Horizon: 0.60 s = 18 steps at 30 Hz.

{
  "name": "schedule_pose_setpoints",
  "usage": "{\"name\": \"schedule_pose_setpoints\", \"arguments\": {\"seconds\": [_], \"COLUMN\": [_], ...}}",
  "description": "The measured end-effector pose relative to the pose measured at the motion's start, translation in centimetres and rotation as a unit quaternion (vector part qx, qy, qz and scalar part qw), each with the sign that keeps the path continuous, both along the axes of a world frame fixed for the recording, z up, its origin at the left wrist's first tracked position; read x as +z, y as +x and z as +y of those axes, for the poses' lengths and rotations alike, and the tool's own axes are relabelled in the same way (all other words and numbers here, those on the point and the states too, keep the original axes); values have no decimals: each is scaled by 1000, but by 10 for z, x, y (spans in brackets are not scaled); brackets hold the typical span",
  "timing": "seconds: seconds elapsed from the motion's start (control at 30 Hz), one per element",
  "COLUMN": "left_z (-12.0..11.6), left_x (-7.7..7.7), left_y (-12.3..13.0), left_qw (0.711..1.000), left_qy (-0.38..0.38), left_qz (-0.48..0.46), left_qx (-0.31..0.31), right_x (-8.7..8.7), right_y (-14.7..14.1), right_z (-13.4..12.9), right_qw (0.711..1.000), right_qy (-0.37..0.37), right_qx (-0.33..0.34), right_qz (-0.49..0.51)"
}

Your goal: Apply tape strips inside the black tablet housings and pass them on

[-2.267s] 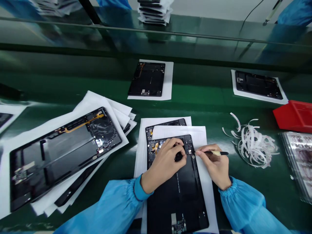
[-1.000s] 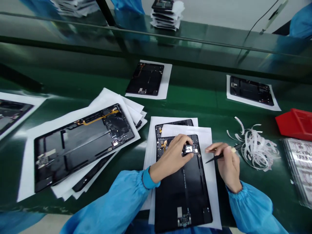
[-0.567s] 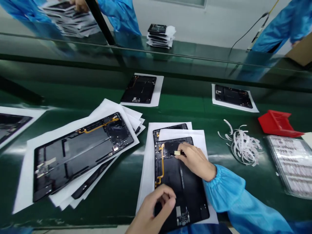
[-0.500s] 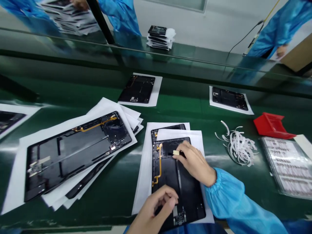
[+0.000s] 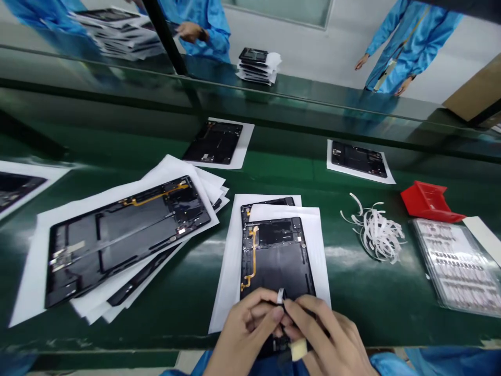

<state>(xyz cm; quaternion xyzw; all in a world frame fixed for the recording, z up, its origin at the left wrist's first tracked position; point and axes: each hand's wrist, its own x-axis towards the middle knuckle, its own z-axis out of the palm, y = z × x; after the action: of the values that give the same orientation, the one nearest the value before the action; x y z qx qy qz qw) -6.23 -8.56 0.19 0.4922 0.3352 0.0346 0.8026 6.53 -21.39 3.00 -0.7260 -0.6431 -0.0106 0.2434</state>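
Observation:
Directly in front of me, a black tablet housing [image 5: 279,261] with an orange ribbon cable lies on white sheets, over another housing. My left hand [image 5: 250,326] and my right hand [image 5: 324,331] meet above its near end, fingers closed and fingertips together. A short curled white strip [image 5: 281,296] stands up at my left index fingertip, where my left hand appears to pinch it. Below the right fingers a small cream-coloured block [image 5: 298,349] sticks out, held in my right hand. The fingers hide what else lies between them, and they cover the housing's near end.
Left lies a stack of housings [image 5: 129,235] interleaved with white sheets. Right are a pile of white strips [image 5: 379,235], a red bin [image 5: 430,201] and a clear tray [image 5: 457,266] of small parts. Two housings [image 5: 217,142] [image 5: 358,159] lie farther back. Co-workers in blue stand beyond.
My right hand has come down from the upper part of the housing, bringing the cream block, and now meets my left hand. A white strip now shows at the left fingertips.

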Motion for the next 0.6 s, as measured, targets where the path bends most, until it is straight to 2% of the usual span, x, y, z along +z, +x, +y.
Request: {"name": "schedule_pose_setpoints", "arguments": {"seconds": [0.07, 0.17, 0.27, 0.37, 0.43, 0.5, 0.6], "left_z": [3, 4, 2, 2, 4, 6, 8], "left_x": [1, 2, -1, -7, -11, -11, -10], "left_y": [1, 1, 2, 7, 11, 11, -6], "left_qw": [995, 972, 937, 890, 855, 832, 812], "left_qy": [93, 229, 339, 435, 489, 520, 563], "left_qz": [13, -4, -55, -117, -169, -190, -144], "left_qx": [-11, -48, -62, -62, -46, -40, -56], "right_x": [-3, -4, -8, -17, -23, -23, -15], "right_y": [11, 21, 21, 14, 9, 5, 8], "right_z": [2, 2, -1, 0, 2, 5, 10], "right_qw": [999, 995, 995, 988, 983, 984, 993], "right_qy": [-31, -53, -36, -17, -7, -12, -50], "right_qx": [36, 76, 76, 43, 24, 19, 5], "right_qz": [26, 31, -52, -146, -181, -177, -111]}}
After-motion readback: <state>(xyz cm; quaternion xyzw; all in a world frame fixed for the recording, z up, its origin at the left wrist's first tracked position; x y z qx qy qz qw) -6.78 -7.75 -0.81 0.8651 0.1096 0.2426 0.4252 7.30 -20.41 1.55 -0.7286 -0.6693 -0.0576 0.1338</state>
